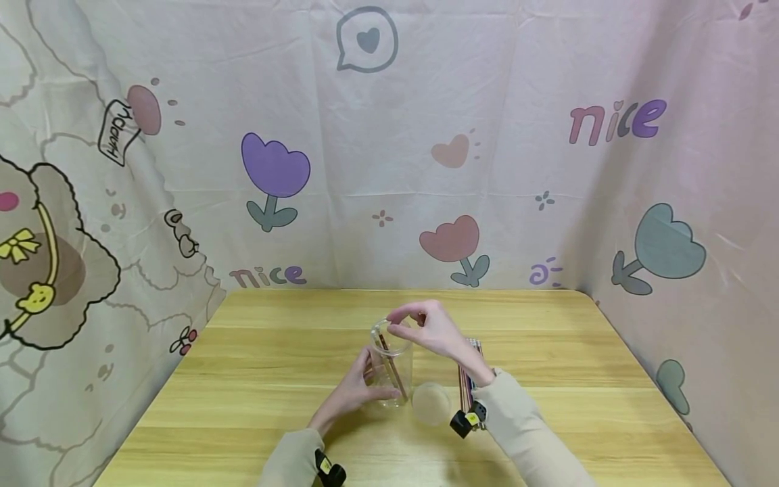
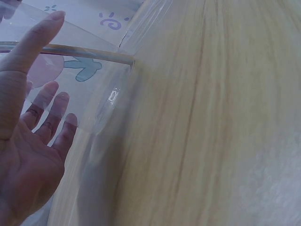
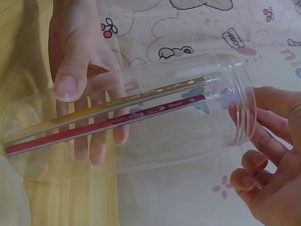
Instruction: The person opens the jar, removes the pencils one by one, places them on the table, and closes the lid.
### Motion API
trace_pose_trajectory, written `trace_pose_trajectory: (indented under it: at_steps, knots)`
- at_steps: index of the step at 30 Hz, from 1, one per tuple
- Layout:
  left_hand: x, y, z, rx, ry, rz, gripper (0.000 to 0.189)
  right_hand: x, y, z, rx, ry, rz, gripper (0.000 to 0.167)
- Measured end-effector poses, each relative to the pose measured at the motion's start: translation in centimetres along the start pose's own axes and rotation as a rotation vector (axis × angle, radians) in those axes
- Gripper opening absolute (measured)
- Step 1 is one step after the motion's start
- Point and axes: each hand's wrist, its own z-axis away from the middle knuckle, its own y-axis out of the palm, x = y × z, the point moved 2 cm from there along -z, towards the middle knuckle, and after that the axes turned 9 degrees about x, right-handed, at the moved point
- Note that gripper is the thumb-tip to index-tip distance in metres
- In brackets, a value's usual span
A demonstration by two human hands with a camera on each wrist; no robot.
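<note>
A clear plastic jar (image 1: 395, 372) stands on the table with its mouth up. Two pencils lean inside it, a yellow pencil (image 3: 136, 101) and a red pencil (image 3: 141, 115), eraser ends toward the mouth. My left hand (image 1: 356, 389) holds the jar low on its side, thumb in front and fingers behind, seen through the clear wall in the left wrist view. Over the jar's threaded rim is my right hand (image 1: 429, 328), a fingertip just at the mouth and the other fingers loosely bent, with nothing in its grasp.
A round, pale translucent lid (image 1: 431, 404) lies right of the jar. Beyond it, partly under the right wrist, is a bundle of several pencils (image 1: 464, 385). The wooden table (image 1: 274, 338) ends at a printed curtain (image 1: 365, 169) behind and at the sides.
</note>
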Motion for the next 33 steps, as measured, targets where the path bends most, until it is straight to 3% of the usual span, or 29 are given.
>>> trace_pose_trajectory:
  at_steps: [12,18,25,33]
  knots:
    - [0.1,-0.1,0.1,0.005,0.007,-0.010,0.096,0.4,0.8,-1.2,0.060,-0.015,0.237,0.013]
    - [0.1,-0.2,0.1,0.007,0.023,-0.016,0.084,1.0,1.1,-1.6,0.069,-0.048,0.329,0.011]
    - [0.1,-0.1,0.1,0.000,0.015,-0.012,0.085,1.1,1.3,-2.0,0.098,0.009,0.326,0.008]
    - [0.1,-0.1,0.2,-0.010,0.004,-0.009,0.094,1.3,1.5,-2.2,0.096,0.019,0.382,0.008]
